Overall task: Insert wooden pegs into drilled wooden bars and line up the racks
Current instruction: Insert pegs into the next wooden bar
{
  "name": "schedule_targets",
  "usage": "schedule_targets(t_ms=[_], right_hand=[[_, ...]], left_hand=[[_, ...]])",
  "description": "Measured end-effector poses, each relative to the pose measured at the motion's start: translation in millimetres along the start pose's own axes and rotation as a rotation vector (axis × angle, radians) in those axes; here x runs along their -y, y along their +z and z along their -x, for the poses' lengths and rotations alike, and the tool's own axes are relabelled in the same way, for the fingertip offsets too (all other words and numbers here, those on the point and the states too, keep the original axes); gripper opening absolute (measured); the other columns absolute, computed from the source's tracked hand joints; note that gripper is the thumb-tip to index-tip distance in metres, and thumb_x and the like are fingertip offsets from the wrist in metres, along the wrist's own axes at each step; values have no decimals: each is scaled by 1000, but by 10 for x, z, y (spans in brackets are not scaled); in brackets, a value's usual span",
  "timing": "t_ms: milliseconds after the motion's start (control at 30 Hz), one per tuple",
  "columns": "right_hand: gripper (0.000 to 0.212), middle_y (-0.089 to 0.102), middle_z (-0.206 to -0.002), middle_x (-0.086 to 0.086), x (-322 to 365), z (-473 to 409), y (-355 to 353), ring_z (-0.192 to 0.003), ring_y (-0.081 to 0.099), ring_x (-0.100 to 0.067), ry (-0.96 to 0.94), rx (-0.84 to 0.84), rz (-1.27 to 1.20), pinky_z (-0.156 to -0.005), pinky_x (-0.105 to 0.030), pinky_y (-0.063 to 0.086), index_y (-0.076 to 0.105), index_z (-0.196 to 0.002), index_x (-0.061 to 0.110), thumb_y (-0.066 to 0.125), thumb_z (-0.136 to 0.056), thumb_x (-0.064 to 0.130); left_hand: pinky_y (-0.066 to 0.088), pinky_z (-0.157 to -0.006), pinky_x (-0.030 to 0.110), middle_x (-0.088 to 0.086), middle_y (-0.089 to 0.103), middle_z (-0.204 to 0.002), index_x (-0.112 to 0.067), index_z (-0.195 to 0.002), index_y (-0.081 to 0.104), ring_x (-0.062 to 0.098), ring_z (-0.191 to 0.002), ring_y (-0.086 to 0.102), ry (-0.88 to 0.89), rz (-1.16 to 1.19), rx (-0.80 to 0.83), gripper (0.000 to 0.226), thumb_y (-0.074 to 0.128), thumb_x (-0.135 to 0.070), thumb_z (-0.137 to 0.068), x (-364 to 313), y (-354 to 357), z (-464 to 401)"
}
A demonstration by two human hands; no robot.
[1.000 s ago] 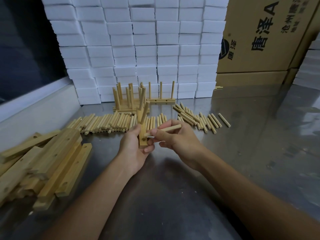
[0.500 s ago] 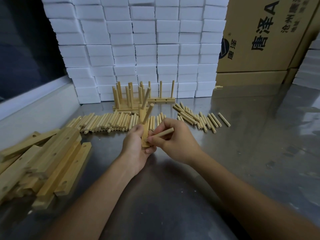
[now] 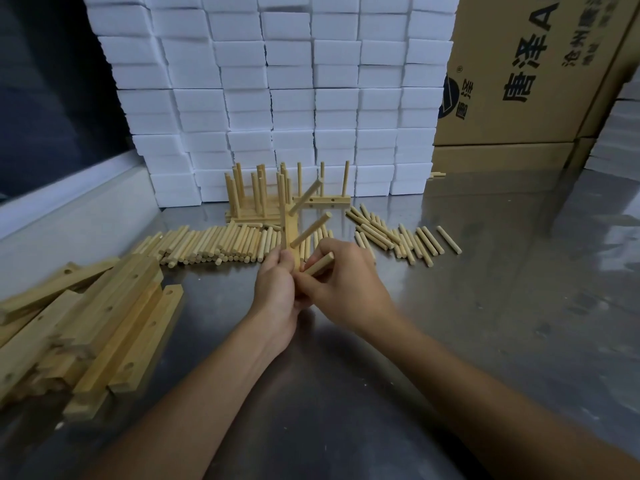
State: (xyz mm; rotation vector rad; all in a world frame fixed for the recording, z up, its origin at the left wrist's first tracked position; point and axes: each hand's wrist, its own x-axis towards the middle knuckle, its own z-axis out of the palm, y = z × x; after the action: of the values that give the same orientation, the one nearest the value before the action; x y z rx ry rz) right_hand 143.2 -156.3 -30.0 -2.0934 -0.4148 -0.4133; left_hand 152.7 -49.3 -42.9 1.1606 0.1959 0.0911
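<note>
Wooden bar is held upright above the steel table by the left hand; third peg, pinched by the right hand, should be kept square to its hole.

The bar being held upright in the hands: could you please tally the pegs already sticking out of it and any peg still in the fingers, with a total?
Pegs sticking out of the bar: 2 (upper peg, lower peg)
Held peg in the right hand, at the bar's lower part: 1
Total: 3 pegs
</note>
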Motion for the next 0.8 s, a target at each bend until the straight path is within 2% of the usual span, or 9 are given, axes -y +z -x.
schedule_targets(t_ms=[100, 200, 267, 300, 367, 467, 700, 800], right_hand=[[20, 68, -68, 4, -30, -6, 18, -64, 68, -6, 12, -36, -47, -58, -26, 59, 62, -75, 15, 81, -80, 19], [17, 70, -71, 3, -61, 7, 5, -67, 69, -6, 15, -15, -112, -63, -26, 60, 65, -79, 14, 81, -81, 17], [9, 72, -77, 3, -90, 26, -5, -72, 71, -6, -21, 29, -138, -70, -28, 61, 69, -86, 13, 77, -85, 16], [6, 73, -81, 5, -103, 35, -8, -75, 71, -6, -44, 47, -133, -73, -29, 61, 71, -89, 12, 75, -87, 16], [5, 73, -86, 5, -122, 42, -17, -80, 70, -7, -72, 55, -129, -77, -30, 60, 73, -91, 10, 72, -89, 15], [8, 73, -85, 1, -120, 40, -9, -79, 71, -10, -82, 36, -149, -75, -35, 60, 74, -88, 8, 74, -89, 15], [16, 72, -72, -2, -110, 50, 63, -70, 71, -16, 12, -38, -261, -67, -43, 61, 71, -76, 8, 76, -86, 18], [14, 71, -73, 1, -114, 51, 100, -71, 70, -12, 30, -56, -222, -68, -39, 61, 71, -78, 11, 77, -86, 21]], left_hand=[[38, -50, 28, 15, 68, -106, -31, -138, 46, 28, -88, 61, -20, 10, -12, 33, 36, -27, -107, -17, 12, 2], [34, -46, 27, 16, 67, -98, -29, -109, 56, 26, -76, 57, -24, 32, -21, 22, 34, -25, -107, -12, 9, -17], [41, -46, 26, 11, 74, -85, -26, -106, 58, 20, -66, 64, -34, 72, -20, 23, 35, -24, -107, -17, -7, -24], [48, -51, 28, 9, 76, -83, -19, -111, 59, 21, -68, 69, -48, 96, -19, 25, 35, -24, -107, -23, -13, -21], [57, -71, 39, 15, 76, -93, -6, -120, 58, 27, -85, 74, -85, 116, -3, 32, 34, -24, -108, -25, -20, -14], [53, -94, 49, 22, 70, -112, -2, -126, 56, 33, -103, 69, -128, 103, 6, 40, 34, -29, -108, -42, -10, 6], [52, -95, 48, 20, 65, -120, -7, -118, 59, 32, -107, 66, -146, 153, -50, 34, 37, -29, -107, -28, 14, 18], [53, -91, 48, 18, 67, -116, -9, -120, 59, 31, -105, 67, -147, 185, -45, 33, 36, -30, -107, -51, 10, 33]])
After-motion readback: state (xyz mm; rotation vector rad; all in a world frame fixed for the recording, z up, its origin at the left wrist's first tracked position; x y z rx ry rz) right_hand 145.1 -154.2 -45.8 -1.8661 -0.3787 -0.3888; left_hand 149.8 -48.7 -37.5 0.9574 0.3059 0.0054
